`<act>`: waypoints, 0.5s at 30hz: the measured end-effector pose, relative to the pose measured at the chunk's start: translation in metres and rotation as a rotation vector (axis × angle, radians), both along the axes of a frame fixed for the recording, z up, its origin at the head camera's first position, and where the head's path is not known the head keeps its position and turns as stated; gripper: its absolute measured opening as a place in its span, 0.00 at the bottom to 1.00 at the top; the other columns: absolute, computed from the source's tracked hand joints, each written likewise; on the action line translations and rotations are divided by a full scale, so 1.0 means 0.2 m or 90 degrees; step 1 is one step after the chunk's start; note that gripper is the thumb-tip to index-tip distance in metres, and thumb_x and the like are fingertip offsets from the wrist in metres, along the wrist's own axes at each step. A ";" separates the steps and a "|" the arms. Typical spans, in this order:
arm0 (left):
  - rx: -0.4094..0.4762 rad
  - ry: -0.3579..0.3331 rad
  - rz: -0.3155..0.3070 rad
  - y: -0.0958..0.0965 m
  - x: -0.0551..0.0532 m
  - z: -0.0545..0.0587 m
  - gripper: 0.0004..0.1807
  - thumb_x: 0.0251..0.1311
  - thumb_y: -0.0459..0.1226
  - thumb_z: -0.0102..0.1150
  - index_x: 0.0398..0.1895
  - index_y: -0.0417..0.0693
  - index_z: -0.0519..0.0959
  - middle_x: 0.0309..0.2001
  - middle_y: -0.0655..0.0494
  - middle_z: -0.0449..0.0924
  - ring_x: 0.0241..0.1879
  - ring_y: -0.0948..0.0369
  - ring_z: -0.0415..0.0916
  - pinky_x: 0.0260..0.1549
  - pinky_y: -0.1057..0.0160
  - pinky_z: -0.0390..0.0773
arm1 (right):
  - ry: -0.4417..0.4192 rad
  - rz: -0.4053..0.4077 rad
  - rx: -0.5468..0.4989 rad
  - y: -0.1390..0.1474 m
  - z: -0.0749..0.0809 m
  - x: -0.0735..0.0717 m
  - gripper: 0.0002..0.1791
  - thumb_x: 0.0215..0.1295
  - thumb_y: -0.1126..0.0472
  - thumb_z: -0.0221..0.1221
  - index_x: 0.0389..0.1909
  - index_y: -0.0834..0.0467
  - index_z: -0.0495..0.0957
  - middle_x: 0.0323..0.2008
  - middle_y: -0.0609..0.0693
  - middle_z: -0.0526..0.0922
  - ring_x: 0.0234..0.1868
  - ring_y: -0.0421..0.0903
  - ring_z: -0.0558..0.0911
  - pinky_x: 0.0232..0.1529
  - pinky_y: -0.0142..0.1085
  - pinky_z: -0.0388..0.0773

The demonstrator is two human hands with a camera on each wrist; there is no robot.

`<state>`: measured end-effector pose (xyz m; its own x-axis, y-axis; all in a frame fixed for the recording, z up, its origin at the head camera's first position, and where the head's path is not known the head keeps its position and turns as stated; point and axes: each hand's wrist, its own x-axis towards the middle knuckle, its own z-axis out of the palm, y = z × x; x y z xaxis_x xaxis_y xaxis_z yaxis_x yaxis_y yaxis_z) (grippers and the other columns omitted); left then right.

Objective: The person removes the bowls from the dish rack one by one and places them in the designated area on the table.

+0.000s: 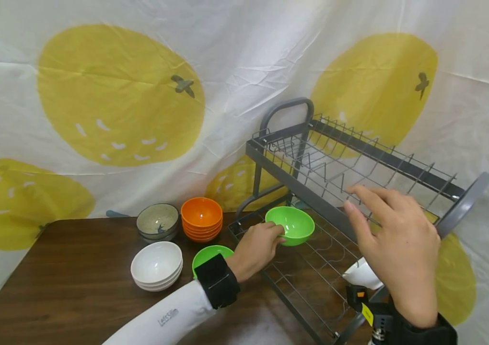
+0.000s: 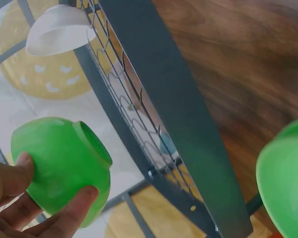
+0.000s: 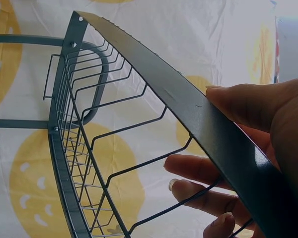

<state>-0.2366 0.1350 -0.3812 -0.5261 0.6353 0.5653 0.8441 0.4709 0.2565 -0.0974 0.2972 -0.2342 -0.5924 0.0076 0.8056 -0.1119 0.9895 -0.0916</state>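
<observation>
My left hand point(image 1: 256, 249) pinches the rim of a green bowl point(image 1: 294, 225) above the lower shelf of a grey two-tier dish rack point(image 1: 287, 179). In the left wrist view the same bowl point(image 2: 64, 168) is tilted, with the thumb and fingers around its side. A second green bowl point(image 1: 210, 255) stands on the table, partly covered by the left wrist. My right hand point(image 1: 400, 235) is at the upper tier's front rail, thumb and fingers spread apart. In the right wrist view the rail point(image 3: 188, 106) hides part of those fingers. Whether they touch it, I cannot tell.
A white bowl point(image 1: 362, 274) sits on the lower shelf near the right end. Left of the rack, stacked white bowls point(image 1: 157, 266), patterned grey bowls point(image 1: 157, 221) and orange bowls point(image 1: 202, 219) stand on the wooden table point(image 1: 67, 278). A lemon-print cloth point(image 1: 236, 72) hangs behind.
</observation>
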 end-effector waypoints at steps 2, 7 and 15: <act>-0.007 0.022 0.007 -0.03 0.01 0.00 0.04 0.57 0.38 0.56 0.28 0.49 0.75 0.23 0.61 0.69 0.24 0.64 0.71 0.25 0.68 0.71 | -0.003 -0.003 0.002 0.00 0.00 0.00 0.15 0.57 0.50 0.57 0.46 0.46 0.78 0.41 0.48 0.79 0.40 0.51 0.75 0.23 0.50 0.68; -0.003 0.052 0.022 -0.12 0.03 0.00 0.05 0.55 0.39 0.58 0.26 0.50 0.74 0.23 0.61 0.68 0.23 0.62 0.70 0.24 0.65 0.71 | -0.002 0.000 0.002 0.00 0.00 0.00 0.15 0.57 0.50 0.57 0.47 0.46 0.78 0.42 0.49 0.79 0.41 0.52 0.75 0.24 0.50 0.68; 0.044 0.057 0.018 -0.27 0.07 -0.02 0.03 0.53 0.36 0.60 0.27 0.50 0.75 0.25 0.61 0.71 0.24 0.61 0.71 0.25 0.64 0.72 | 0.007 0.002 0.010 -0.01 0.00 0.00 0.15 0.57 0.51 0.58 0.46 0.47 0.79 0.41 0.49 0.79 0.39 0.51 0.76 0.21 0.50 0.68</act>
<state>-0.2222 0.0816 -0.3848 -0.4891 0.5788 0.6524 0.8516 0.4786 0.2139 -0.0976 0.2947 -0.2342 -0.5831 -0.0069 0.8124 -0.1160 0.9904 -0.0748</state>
